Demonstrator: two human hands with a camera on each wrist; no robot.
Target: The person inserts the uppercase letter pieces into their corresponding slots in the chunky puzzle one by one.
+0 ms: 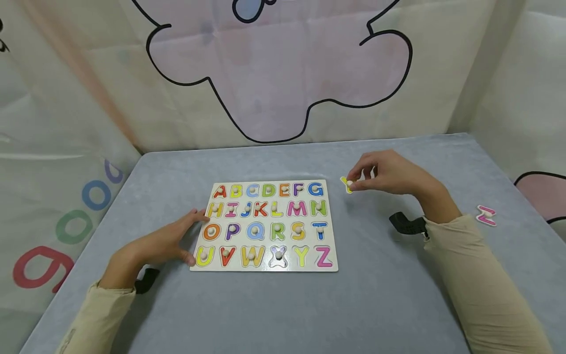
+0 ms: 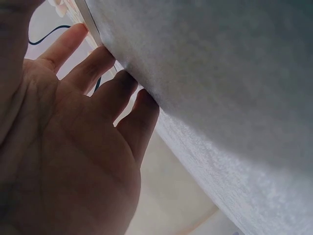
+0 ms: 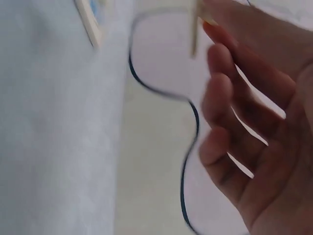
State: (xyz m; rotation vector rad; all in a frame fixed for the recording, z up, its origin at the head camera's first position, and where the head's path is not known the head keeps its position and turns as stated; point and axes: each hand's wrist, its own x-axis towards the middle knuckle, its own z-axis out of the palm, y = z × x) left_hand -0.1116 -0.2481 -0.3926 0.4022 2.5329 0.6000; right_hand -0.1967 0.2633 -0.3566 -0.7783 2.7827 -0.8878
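Note:
An alphabet peg puzzle board (image 1: 265,246) lies flat on the table with colourful letters in rows, most bearing a small round knob. My left hand (image 1: 161,246) rests at the board's left edge, thumb by the lower corner and fingertips at the side. In the left wrist view its fingers (image 2: 98,63) are loosely extended along the edge. Beyond the board's upper right corner, my right hand (image 1: 393,172) pinches a yellow letter Y piece (image 1: 346,185) by its knob between thumb and fingers. The piece shows edge-on in the right wrist view. The printed Y (image 1: 301,255) and Z (image 1: 324,256) on the board show no knob.
A pink letter Z piece (image 1: 486,215) lies on the grey tablecloth (image 1: 274,314) to the right, beyond my right forearm. A printed curtain (image 1: 265,73) hangs behind the table's far edge. A black strap device (image 1: 407,223) sits at my right wrist.

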